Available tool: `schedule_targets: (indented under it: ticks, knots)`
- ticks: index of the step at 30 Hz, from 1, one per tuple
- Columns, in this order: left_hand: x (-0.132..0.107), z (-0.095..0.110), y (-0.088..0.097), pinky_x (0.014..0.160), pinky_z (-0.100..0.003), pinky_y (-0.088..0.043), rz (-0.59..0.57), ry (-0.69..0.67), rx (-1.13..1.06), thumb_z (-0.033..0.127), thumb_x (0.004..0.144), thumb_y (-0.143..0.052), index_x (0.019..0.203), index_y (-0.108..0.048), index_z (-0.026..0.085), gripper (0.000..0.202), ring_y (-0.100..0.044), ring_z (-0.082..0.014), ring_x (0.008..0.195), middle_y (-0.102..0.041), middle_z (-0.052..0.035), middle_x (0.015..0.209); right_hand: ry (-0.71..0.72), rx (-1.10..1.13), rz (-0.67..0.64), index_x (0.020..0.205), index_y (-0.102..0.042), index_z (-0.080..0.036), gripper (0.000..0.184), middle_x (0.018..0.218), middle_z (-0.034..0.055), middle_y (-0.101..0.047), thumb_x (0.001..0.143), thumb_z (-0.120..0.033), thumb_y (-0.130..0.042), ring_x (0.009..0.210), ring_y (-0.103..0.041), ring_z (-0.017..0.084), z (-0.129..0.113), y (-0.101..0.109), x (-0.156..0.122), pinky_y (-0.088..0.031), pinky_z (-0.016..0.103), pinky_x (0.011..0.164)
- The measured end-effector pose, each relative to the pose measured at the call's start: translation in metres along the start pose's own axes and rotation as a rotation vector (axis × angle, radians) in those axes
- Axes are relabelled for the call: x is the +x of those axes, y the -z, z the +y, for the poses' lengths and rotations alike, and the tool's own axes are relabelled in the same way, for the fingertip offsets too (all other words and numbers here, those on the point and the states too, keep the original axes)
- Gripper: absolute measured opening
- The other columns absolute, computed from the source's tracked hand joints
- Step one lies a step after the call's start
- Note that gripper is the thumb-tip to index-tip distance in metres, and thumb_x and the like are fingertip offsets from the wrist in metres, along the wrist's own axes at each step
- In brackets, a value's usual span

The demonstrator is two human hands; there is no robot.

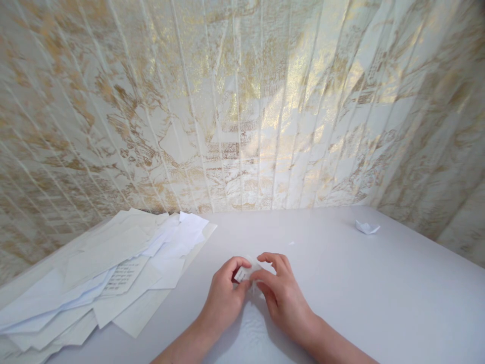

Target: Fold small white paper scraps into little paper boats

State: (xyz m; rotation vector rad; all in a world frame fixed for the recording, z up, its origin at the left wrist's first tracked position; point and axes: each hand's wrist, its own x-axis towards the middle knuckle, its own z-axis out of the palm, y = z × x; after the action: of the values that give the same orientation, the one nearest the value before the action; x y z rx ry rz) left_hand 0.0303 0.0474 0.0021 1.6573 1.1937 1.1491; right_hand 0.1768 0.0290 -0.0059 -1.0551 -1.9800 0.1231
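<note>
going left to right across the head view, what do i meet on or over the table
pile of papers → left hand → small piece of paper → right hand → folded paper boat

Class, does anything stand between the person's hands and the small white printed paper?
Nothing visible does: the left hand holds the small white printed paper, the right hand close beside it. The broad pile of loose whitish paper sheets lies apart, to the left.

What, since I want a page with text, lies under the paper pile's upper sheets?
From under the paper pile's upper sheets, a page with text partly shows, with edges of other sheets. The rest of it, and whatever lies deeper, is covered.
</note>
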Motion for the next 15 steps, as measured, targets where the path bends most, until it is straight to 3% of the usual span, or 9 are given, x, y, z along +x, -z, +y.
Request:
schedule_targets:
  ticks: [4,8,15]
  knots:
    - [-0.0010,-0.0008,-0.0007,0.055,-0.021,-0.038,-0.066,0.013,-0.015,0.010,0.067,-0.050,0.084,-0.054,0.019,0.020,-0.050,-0.0113,0.059,-0.057,0.0011,0.079,0.022,-0.084,-0.116,0.084,-0.056,-0.020,0.038,0.119,0.0097,-0.041,0.062,0.009,-0.045,0.112,-0.033,0.028,-0.0014,0.0026,0.0035,-0.038,0.046,0.087]
    - [-0.0015,-0.0004,-0.0022,0.051,-0.019,-0.036,-0.134,0.025,-0.065,0.011,0.068,-0.051,0.085,-0.053,0.018,0.018,-0.045,-0.0085,0.053,-0.056,0.0018,0.076,0.067,-0.106,-0.145,0.077,-0.054,-0.019,0.028,0.121,0.0092,-0.040,0.068,0.006,-0.046,0.112,-0.033,0.027,0.0004,0.0044,0.0054,-0.038,0.046,0.086]
    - [-0.0011,0.0000,-0.0027,0.048,-0.019,-0.036,-0.099,0.127,-0.152,0.008,0.063,-0.052,0.082,-0.050,0.019,0.022,-0.043,-0.0064,0.047,-0.053,0.0045,0.071,0.069,0.035,-0.163,0.074,-0.052,-0.019,0.031,0.118,0.0072,-0.040,0.066,0.009,-0.041,0.112,-0.035,0.023,0.0075,0.0041,0.0051,-0.038,0.042,0.087]
